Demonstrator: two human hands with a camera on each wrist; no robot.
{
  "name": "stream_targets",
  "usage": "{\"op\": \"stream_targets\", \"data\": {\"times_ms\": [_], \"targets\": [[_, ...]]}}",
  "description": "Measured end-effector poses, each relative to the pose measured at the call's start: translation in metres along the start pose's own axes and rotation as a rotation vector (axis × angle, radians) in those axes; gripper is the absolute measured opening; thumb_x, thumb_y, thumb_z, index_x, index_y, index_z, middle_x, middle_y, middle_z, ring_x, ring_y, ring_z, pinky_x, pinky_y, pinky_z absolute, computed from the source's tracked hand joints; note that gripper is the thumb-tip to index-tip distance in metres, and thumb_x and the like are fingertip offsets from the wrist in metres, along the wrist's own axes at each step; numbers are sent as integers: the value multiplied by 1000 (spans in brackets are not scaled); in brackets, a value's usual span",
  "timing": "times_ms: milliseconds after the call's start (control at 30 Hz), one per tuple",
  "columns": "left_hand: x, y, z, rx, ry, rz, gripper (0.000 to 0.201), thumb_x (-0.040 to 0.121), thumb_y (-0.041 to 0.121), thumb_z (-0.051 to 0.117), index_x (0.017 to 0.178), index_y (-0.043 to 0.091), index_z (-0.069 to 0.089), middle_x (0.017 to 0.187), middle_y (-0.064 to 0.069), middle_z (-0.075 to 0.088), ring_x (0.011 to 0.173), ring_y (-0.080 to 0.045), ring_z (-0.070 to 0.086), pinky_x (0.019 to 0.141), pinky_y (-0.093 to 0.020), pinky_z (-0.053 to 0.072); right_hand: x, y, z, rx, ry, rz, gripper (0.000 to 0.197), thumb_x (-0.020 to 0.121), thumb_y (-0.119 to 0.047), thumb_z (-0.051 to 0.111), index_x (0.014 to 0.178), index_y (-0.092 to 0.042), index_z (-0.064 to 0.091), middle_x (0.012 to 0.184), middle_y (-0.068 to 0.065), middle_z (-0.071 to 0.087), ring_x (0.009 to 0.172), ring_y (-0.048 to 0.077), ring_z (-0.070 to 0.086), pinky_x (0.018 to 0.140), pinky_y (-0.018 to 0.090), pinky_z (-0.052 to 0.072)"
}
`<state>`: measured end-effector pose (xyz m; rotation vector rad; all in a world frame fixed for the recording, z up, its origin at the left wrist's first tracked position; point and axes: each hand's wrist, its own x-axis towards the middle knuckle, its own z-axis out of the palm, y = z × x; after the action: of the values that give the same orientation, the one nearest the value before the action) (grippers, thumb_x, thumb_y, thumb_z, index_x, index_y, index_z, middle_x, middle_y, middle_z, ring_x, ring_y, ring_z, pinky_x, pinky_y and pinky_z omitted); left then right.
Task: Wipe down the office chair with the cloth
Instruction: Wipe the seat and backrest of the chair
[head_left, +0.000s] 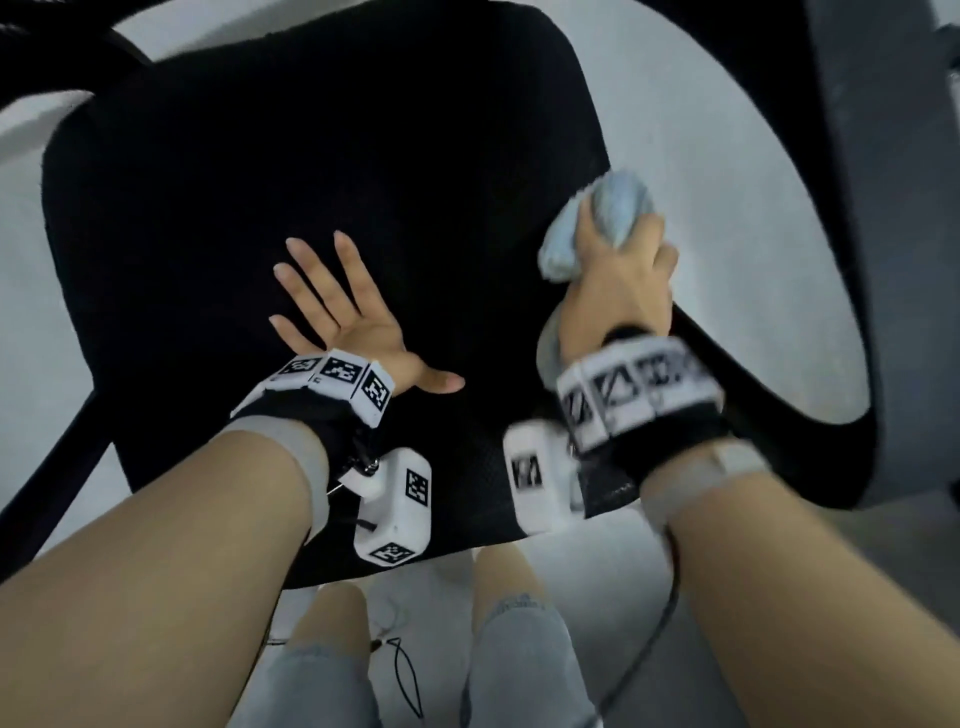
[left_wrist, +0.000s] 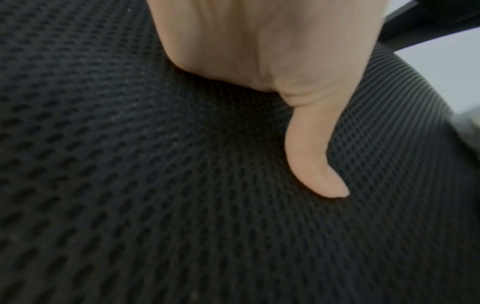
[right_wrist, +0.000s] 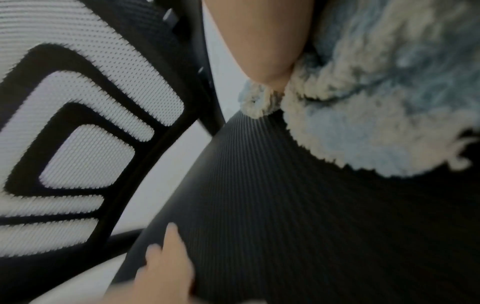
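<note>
The office chair's black mesh seat (head_left: 260, 171) fills the middle of the head view. My left hand (head_left: 337, 317) lies flat on the seat with fingers spread and straight; the left wrist view shows its thumb (left_wrist: 314, 164) pressing into the mesh (left_wrist: 130, 185). My right hand (head_left: 618, 275) grips a bunched pale blue fluffy cloth (head_left: 618, 202) at the seat's right edge. In the right wrist view the cloth (right_wrist: 376, 102) touches the ribbed black seat edge (right_wrist: 285, 205), and my left hand's fingers (right_wrist: 166, 257) show at the bottom.
The chair's black and white mesh backrest (right_wrist: 78, 123) stands close behind the seat. A black armrest bar (head_left: 47, 499) runs at the lower left. Dark grey furniture (head_left: 893, 208) stands at the right. Pale floor (head_left: 727, 182) surrounds the chair. My knees (head_left: 519, 665) and a cable are below.
</note>
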<state>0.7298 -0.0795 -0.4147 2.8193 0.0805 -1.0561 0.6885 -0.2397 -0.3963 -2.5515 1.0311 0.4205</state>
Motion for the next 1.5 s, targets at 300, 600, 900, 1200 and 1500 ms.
{"op": "stream_targets", "data": {"times_ms": [300, 600, 900, 1200, 1500], "targets": [[2, 2, -1, 12, -55, -8, 158, 38, 54, 83, 135, 17, -36, 144, -22, -37, 134, -36, -34, 106, -57, -18, 45, -20, -9, 18, -18, -77, 64, 83, -4, 41, 139, -33, 31, 142, 13, 23, 121, 32, 30, 97, 43, 39], [3, 0, -2, 20, -119, 12, 158, 41, 55, 83, 130, 16, -42, 139, -24, -44, 130, -37, -39, 103, -57, -21, -12, 10, 10, -29, 15, -98, 65, 85, -6, 45, 143, -28, 28, 138, 20, 31, 112, 37, 37, 91, 44, 40], [5, 1, 7, -25, 48, -10, 153, 33, 73, 66, 142, 15, -24, 149, -22, -26, 139, -36, -24, 110, -58, -12, 31, -18, -2, -43, 11, -100, 68, 84, -2, 42, 143, -30, 23, 144, 15, 23, 118, 33, 33, 92, 43, 42], [5, -3, 5, 32, -17, 38, 157, 39, 61, 80, 136, 14, -34, 144, -26, -35, 134, -40, -31, 107, -61, -13, -51, 29, 20, -61, -66, -235, 68, 73, 2, 55, 136, -20, 43, 121, 23, 46, 95, 38, 45, 76, 44, 48], [9, 3, 15, -22, 161, -10, 143, 42, 87, 54, 145, 14, -13, 153, -21, -14, 141, -39, -12, 111, -62, -1, 61, -18, -11, 57, -56, -138, 57, 83, -3, 36, 135, -26, 37, 139, 14, 26, 117, 36, 33, 97, 43, 42]]}}
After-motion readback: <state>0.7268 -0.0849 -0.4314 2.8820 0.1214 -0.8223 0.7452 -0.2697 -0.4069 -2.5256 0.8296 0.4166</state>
